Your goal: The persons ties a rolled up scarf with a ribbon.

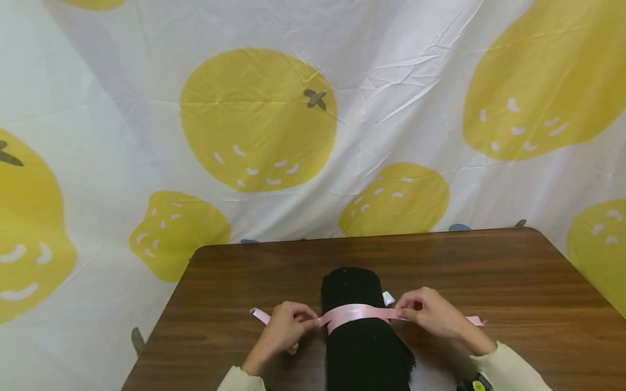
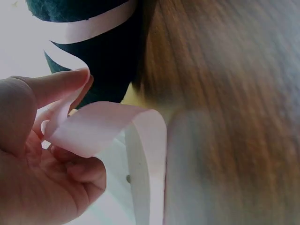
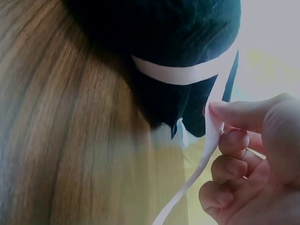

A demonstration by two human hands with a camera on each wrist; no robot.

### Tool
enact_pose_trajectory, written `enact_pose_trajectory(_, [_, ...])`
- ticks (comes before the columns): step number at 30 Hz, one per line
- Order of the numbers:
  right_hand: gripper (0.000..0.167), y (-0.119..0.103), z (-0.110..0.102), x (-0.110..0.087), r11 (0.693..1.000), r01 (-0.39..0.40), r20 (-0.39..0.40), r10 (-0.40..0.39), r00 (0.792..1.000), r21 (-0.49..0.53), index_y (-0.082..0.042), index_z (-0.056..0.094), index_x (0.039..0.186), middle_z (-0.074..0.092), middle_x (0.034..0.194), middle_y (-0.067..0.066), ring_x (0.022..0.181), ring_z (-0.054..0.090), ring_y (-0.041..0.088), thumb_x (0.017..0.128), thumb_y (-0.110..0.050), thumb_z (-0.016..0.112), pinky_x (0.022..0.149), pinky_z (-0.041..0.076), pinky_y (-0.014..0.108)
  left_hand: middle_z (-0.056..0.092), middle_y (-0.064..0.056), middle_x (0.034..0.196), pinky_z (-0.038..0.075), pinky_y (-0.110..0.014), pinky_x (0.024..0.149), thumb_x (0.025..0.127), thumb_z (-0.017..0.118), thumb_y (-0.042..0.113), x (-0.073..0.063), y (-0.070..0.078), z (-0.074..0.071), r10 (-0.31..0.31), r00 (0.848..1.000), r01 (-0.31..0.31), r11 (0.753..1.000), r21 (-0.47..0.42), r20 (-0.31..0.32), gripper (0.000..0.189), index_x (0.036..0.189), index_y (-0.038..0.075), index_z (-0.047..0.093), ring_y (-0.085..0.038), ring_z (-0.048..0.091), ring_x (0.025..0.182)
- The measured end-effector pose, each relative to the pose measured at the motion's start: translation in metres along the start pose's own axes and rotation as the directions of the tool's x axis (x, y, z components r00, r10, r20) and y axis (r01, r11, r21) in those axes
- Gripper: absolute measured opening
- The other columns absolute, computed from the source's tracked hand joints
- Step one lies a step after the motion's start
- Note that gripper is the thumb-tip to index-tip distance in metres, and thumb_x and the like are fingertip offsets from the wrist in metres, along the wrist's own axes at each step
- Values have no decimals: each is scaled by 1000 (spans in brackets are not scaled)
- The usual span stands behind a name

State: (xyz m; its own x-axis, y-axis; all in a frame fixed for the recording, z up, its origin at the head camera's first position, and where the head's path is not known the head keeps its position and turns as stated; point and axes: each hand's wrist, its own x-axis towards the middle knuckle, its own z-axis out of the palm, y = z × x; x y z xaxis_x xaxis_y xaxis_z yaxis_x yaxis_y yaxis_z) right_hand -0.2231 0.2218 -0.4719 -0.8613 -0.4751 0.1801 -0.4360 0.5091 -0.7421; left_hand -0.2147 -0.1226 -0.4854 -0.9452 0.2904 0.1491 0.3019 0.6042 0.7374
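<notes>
Two hands work close together at the near edge of a table, each in a cream sleeve. The left hand [image 1: 282, 328] pinches a glossy pale pink satin ribbon [image 1: 353, 313] between thumb and curled fingers, and the left wrist view shows the ribbon folding over in a loop past the fingertips [image 2: 70, 82]. The right hand [image 1: 430, 312] mirrors it, thumb and forefinger clamped on the same ribbon while the other fingers [image 3: 232, 143] curl underneath.

Between the hands lies a rolled black fuzzy cloth bundle [image 1: 359, 336], running lengthwise away from the person. The ribbon crosses over the top of the roll, pulled flat from one hand to the other. One loose ribbon end trails on the tabletop just outside the left hand, the other just outside the right. A small white tag [image 1: 388, 297] peeks out just beside the right hand, against the roll.

Everything rests on a dark brown wood-grain table with rounded corners [image 1: 513, 271]. Beyond the hands, past the far table edge, hangs a creased white fabric backdrop printed with large yellow fruit shapes [image 1: 259, 119], which fills the whole background and drapes down on both sides.
</notes>
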Motion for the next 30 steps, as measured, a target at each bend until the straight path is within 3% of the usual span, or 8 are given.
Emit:
enact_pose_trajectory(4, [10, -4, 0, 1, 998, -63, -15, 63, 998, 6, -16, 73, 84, 51, 59, -10, 51, 44, 2, 89, -8, 69, 45, 36, 21, 38, 11, 47, 31, -18, 38, 84, 78, 20, -2, 5, 0, -27, 1000, 27, 1000, -6, 3, 7, 80, 14, 77, 3, 36, 36])
enact_pose_trajectory(11, [7, -10, 2, -1, 983, -164, 42, 161, 986, 87, -8, 68, 92, 50, 48, -4, 38, 42, 6, 95, -9, 62, 36, 32, 21, 52, 12, 49, 36, -23, 45, 83, 78, 22, -6, 12, -1, -77, 997, 78, 994, 73, -18, 8, 78, 16, 78, -1, 48, 50])
enact_pose_trajectory(14, [12, -13, 4, -1, 966, -201, 74, 191, 979, 163, -1, 63, 97, 51, 48, -1, 36, 41, 7, 99, -12, 58, 35, 35, 22, 58, 7, 50, 36, -23, 44, 86, 72, 16, -7, 14, -2, -102, 995, 102, 995, 3, 14, 9, 80, 10, 75, -4, 52, 47])
enact_pose_trajectory(18, [24, -17, 6, -1, 915, -272, 108, 251, 962, 298, 5, 55, 104, 56, 53, 4, 37, 46, 9, 103, -19, 52, 36, 38, 22, 58, 2, 49, 35, -22, 43, 91, 64, 9, -6, 14, -3, -133, 988, 144, 978, -154, 79, 10, 84, 3, 69, -7, 53, 43])
enact_pose_trajectory(24, [28, -23, 7, 0, 823, -346, 123, 327, 937, 450, 7, 52, 106, 59, 57, 4, 41, 51, 11, 104, -21, 47, 40, 40, 22, 50, 5, 50, 34, -19, 42, 91, 63, 10, -5, 16, -7, -231, 968, 250, 910, -331, 97, 13, 91, -1, 71, -5, 47, 44])
enact_pose_trajectory(28, [25, -26, 7, 1, 777, -373, 122, 363, 924, 507, 3, 53, 103, 62, 60, 4, 43, 54, 10, 103, -21, 48, 43, 42, 22, 54, 4, 52, 32, -19, 41, 94, 62, 13, -5, 18, -7, -303, 946, 322, 842, -432, 114, 18, 98, -4, 69, -4, 44, 42])
enact_pose_trajectory(30, [22, -27, 7, 2, 765, -380, 111, 381, 918, 521, 1, 54, 99, 65, 63, 5, 45, 56, 10, 102, -21, 49, 44, 42, 22, 60, 2, 56, 37, -18, 40, 95, 60, 14, -5, 19, -7, -328, 934, 353, 799, -486, 140, 21, 101, -6, 65, -4, 47, 42])
